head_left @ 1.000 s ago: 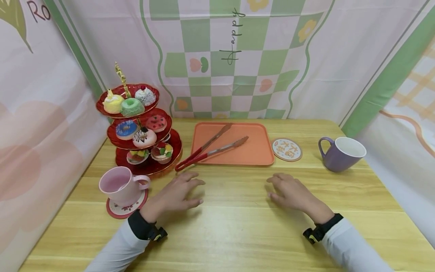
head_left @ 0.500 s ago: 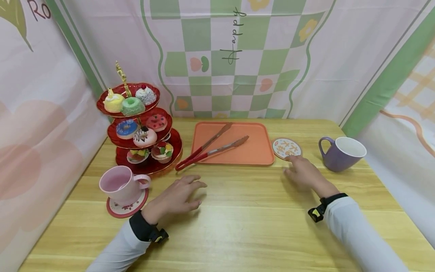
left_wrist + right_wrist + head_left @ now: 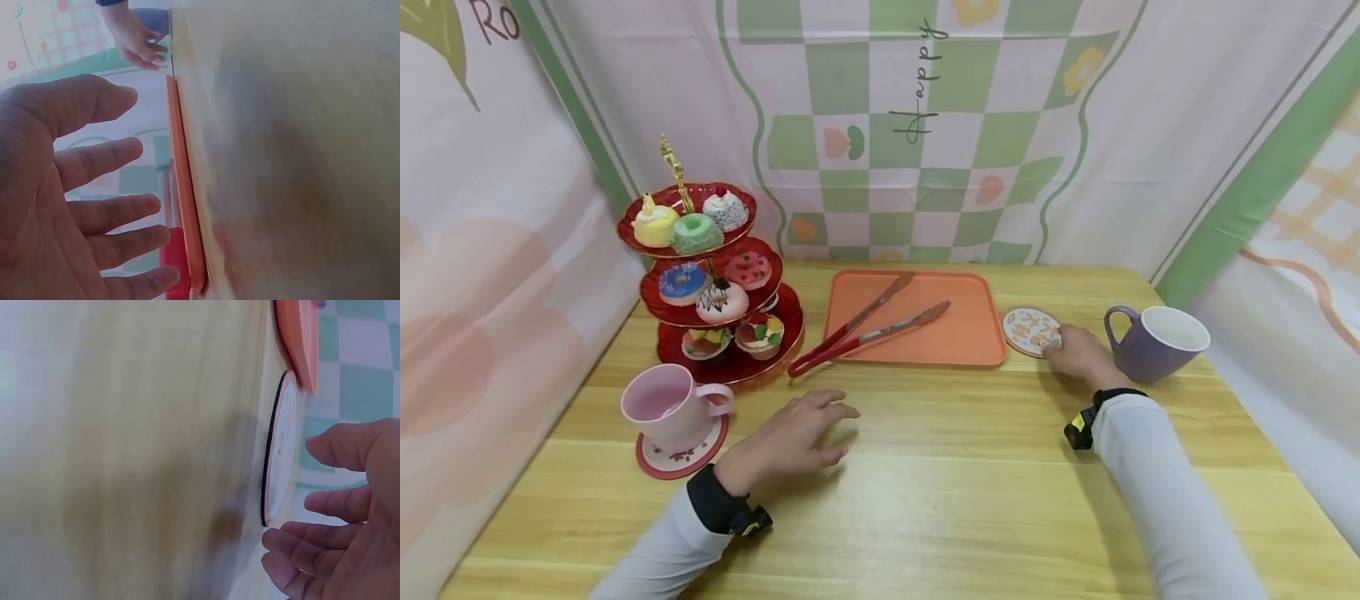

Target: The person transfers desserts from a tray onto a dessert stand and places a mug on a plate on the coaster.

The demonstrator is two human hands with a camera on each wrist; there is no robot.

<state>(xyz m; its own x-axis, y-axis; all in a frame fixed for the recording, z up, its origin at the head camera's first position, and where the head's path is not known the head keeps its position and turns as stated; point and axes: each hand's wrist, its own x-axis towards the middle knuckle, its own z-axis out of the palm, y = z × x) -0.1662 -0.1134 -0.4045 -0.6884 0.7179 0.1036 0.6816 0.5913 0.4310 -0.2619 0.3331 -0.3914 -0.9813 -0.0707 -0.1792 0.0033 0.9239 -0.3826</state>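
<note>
My right hand (image 3: 1078, 353) reaches over the near right edge of a round white coaster (image 3: 1027, 330) with orange lettering. In the right wrist view its fingers are loosely bent and spread beside the coaster (image 3: 281, 450), holding nothing. A purple mug (image 3: 1159, 342) stands just right of that hand, its handle toward the coaster. My left hand (image 3: 793, 435) hovers over the table with fingers apart and nothing in it. Beyond it lie red-handled metal tongs (image 3: 880, 329), spread across an orange tray (image 3: 958, 337).
A three-tier red stand (image 3: 647, 292) with toy cakes and donuts is at the back left. In front of it, a pink mug (image 3: 666, 408) sits on a red-rimmed coaster (image 3: 662, 465). A patterned cloth (image 3: 940, 192) hangs behind the wooden table (image 3: 925, 500).
My right hand has moved forward and to the right, from the bare table to the coaster's edge by the purple mug. The left hand has stayed nearly still.
</note>
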